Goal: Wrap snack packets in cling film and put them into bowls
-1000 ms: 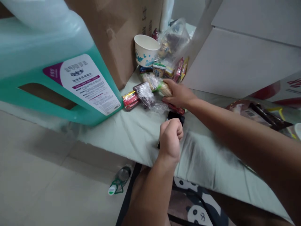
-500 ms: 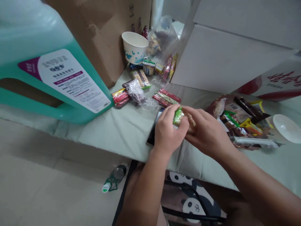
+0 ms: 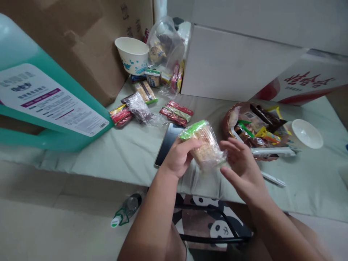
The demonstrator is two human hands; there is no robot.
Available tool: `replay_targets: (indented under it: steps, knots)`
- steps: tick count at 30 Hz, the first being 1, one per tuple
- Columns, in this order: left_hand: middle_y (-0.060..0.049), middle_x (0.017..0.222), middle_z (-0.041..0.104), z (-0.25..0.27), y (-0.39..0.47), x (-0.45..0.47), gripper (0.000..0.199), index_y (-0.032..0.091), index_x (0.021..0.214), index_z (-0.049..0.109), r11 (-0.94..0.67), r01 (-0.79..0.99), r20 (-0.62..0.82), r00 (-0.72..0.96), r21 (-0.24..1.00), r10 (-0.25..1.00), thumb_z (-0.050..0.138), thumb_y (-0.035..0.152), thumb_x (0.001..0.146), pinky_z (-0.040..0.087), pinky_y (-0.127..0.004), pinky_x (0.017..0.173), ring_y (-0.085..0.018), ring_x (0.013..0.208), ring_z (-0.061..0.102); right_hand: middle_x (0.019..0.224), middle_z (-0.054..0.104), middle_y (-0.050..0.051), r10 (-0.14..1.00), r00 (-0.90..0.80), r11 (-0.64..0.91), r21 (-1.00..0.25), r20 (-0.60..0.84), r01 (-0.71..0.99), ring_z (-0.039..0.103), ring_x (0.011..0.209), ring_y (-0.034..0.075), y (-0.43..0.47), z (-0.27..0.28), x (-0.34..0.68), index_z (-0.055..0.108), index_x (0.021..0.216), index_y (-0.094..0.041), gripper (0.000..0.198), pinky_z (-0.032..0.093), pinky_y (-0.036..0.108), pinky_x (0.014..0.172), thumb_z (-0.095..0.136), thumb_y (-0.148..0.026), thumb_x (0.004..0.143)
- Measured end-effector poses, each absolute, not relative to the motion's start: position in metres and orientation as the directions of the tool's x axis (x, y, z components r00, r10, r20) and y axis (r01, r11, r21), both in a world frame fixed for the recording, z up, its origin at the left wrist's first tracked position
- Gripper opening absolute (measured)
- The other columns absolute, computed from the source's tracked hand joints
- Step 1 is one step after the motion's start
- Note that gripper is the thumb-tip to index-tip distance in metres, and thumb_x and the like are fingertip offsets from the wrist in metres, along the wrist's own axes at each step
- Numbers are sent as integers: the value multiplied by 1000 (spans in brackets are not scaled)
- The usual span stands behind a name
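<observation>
Working left to right along the cloth-covered tabletop (image 3: 133,156): big jug (image 3: 62,94) in the foreground, masking part of the carton (image 3: 89,47) behind. Red packets (image 3: 121,115) near the jug's base, with a dark packet (image 3: 138,107) in crumpled clear wrap beside them. On the floor, lying, a bottle (image 3: 127,208). Wafer pack (image 3: 145,91) just behind the dark packet. Phone (image 3: 164,145) flat, partly covered by the left grip (image 3: 178,157). Flat bars (image 3: 176,113) beyond the phone.

Left grip closed on the biscuit pack (image 3: 208,145): raised in front of the person, tilted, green end to upper left. White box (image 3: 225,65) standing at the back. Right grip (image 3: 244,172) open, fingers spread at the pack's right end; contact unclear. White strip (image 3: 273,179) beside the right wrist, partly hidden. Red lettering on the box side (image 3: 307,78) at far right.

Containers, same order. Jug: green liquid. Cup (image 3: 133,59): upright, blue print, bottom out of sight. Clear bag (image 3: 165,40): wrapped snacks inside. Basket (image 3: 227,115): heaped with dark, yellow and green-ended packets, a long pale one across its near rim. Second cup (image 3: 307,134) just right of the basket, pale inside.
</observation>
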State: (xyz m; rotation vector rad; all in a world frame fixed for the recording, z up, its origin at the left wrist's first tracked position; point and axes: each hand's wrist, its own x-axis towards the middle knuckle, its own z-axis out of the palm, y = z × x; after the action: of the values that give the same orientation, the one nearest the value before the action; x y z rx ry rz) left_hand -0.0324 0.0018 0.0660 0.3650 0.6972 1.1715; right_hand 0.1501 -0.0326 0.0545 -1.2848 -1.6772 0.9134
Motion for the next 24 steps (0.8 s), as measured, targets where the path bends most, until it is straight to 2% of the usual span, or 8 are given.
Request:
replay_targets:
  steps: [2,5,10,14,17,19,21,24]
  knots:
    - [-1,78,71,66,3,-26,29,15,84,71,403,-708,-317,260,580,912,79,23,58,52,-26,68,-14,70,64,118,70,8,988,-142,87,-977,60,195,70,106,23,-40,53,155,57,123,-31,42,61,38,84,74,-45,87]
    - [2,72,68,64,4,-9,31,16,86,66,426,-710,-373,243,561,896,77,22,58,49,-24,61,-12,63,61,105,71,6,992,-126,-14,-994,-27,108,71,95,20,-49,52,154,59,112,-28,37,61,34,77,78,-43,84]
    - [4,72,66,61,4,14,32,18,87,61,373,-727,-384,161,577,909,78,22,60,48,-24,62,-12,63,61,120,67,9,998,-50,39,-992,33,117,68,109,23,-55,44,155,52,124,-29,52,61,40,89,77,-45,82]
    - [2,77,68,61,1,19,36,17,94,65,417,-660,-353,237,625,905,82,25,64,50,-25,64,-13,66,62,106,68,5,994,109,-10,-985,9,170,69,96,20,-54,36,160,56,114,-28,34,60,37,86,73,-37,86]
    - [1,82,69,59,1,17,39,17,96,65,434,-620,-386,220,654,896,86,27,65,51,-25,62,-13,68,63,115,70,7,992,126,-11,-986,11,168,70,103,22,-60,34,173,59,116,-27,27,60,40,88,63,-43,94]
    - [1,83,69,56,1,14,39,17,96,64,426,-596,-420,158,681,894,85,28,65,51,-24,62,-13,70,63,122,69,9,988,130,42,-961,80,275,69,111,25,-70,32,193,60,119,-29,27,59,45,92,55,-44,98]
    - [0,83,69,53,2,11,36,16,95,64,432,-542,-446,114,721,888,84,27,67,52,-25,65,-13,71,64,117,71,9,964,150,101,-825,219,556,69,110,28,-82,28,223,63,117,-29,25,57,50,95,61,-39,94]
    - [-3,88,70,47,2,10,30,16,95,64,469,-389,-466,111,793,878,80,25,71,52,-26,69,-14,75,65,116,71,13,910,115,81,-441,399,894,66,113,34,-90,12,277,65,117,-26,29,51,60,102,65,-35,89]
